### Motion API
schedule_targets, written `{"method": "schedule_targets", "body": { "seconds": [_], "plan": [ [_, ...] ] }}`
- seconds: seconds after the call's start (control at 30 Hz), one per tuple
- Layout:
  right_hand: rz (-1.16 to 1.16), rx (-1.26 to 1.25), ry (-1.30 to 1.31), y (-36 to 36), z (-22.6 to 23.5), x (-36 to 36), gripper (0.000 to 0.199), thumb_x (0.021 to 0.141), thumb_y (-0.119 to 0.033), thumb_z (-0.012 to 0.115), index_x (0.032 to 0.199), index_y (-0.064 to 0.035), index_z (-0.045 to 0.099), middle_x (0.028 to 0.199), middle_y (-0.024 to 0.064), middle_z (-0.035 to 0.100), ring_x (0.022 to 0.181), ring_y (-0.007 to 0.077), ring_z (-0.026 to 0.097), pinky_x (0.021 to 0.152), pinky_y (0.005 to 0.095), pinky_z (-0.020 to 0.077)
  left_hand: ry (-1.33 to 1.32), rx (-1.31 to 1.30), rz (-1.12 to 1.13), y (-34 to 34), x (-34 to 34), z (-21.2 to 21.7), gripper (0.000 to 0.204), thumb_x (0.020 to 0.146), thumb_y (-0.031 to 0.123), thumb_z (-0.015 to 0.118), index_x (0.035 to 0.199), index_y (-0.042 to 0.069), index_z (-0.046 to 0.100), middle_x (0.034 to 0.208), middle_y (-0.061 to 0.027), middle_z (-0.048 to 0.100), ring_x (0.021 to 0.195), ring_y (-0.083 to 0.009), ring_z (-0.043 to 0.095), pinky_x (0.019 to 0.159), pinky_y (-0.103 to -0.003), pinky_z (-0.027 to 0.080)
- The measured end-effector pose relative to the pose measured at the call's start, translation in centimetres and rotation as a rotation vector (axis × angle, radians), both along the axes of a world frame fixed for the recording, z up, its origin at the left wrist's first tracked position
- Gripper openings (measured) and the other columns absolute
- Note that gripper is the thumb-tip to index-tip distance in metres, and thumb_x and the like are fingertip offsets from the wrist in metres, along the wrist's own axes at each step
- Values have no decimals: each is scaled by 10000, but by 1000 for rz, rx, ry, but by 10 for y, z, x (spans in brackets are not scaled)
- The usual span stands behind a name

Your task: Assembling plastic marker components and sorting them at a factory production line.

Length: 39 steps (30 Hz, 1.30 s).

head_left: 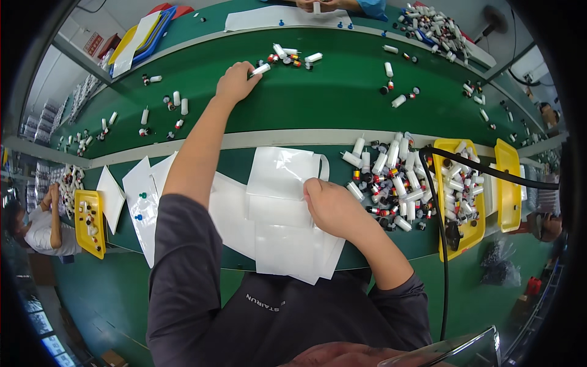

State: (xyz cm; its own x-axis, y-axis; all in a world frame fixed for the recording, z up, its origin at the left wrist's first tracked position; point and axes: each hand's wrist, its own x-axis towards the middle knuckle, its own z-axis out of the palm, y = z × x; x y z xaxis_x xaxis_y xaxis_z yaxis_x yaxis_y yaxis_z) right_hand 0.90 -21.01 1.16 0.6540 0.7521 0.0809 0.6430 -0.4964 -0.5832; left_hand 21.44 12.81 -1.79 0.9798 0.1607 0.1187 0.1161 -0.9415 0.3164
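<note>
My left hand (237, 83) reaches out over the green belt, its fingers closed on one end of a small white plastic cylinder (262, 69). Just beyond it lies a small cluster of similar white cylinders (280, 51) with red, yellow and black parts. In front of my body, my right hand (335, 208) is curled at the right edge of glossy white sheets (284, 209). A narrow white strip (324, 166) loops down toward its fingers. What those fingers grip is hidden.
A heap of cylinders (397, 177) lies to the right, beside a yellow tray (479, 235) holding more. A black cable (441, 269) hangs there. Another yellow tray (93, 244) stands left, near a seated person (43, 223). A co-worker's hands (319, 5) are across the belt.
</note>
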Motion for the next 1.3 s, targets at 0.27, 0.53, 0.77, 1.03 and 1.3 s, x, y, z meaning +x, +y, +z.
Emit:
{"method": "schedule_targets", "body": {
  "seconds": [0.27,0.53,0.77,1.03,1.3],
  "plan": [
    [-118,32,-120,8,-9,9,130,945,-85,576,1028,-30,491,739,186,646,667,381,663,593,493,518,-247,-1594,-141,-76,-121,34,305,1058,389,478,1131,100,539,1209,-188,658,1104,-335,664,980,-464,535],
    [-280,891,192,31,-15,2,657,851,-9,735,1332,-19,289,1103,143,600,964,201,633,855,333,511,1,-2236,157,-154,-194,58,355,1094,462,320,1162,157,488,1291,-138,594,1294,-306,557,1057,-458,495],
    [-367,1107,705,32,-19,11,518,906,50,649,1300,-20,321,1103,139,612,919,175,643,808,325,532,165,-2065,-156,-147,-201,35,455,1049,388,443,1419,123,431,1492,-152,492,1382,-238,451,1114,-418,357],
    [-542,1374,1170,23,-22,24,423,967,-28,614,1292,-34,343,1047,160,675,919,208,674,835,350,561,177,-1769,-520,-146,-202,10,624,938,188,635,1501,27,417,1479,-147,509,1328,-209,493,1110,-404,386],
    [-495,1260,705,30,-35,17,513,936,-1,650,1339,-33,335,1103,148,624,971,202,654,886,338,531,38,-1652,-235,-150,-199,1,305,1037,122,536,1313,-1,575,1257,-107,648,1096,-179,630,989,-355,502]
  ]
}}
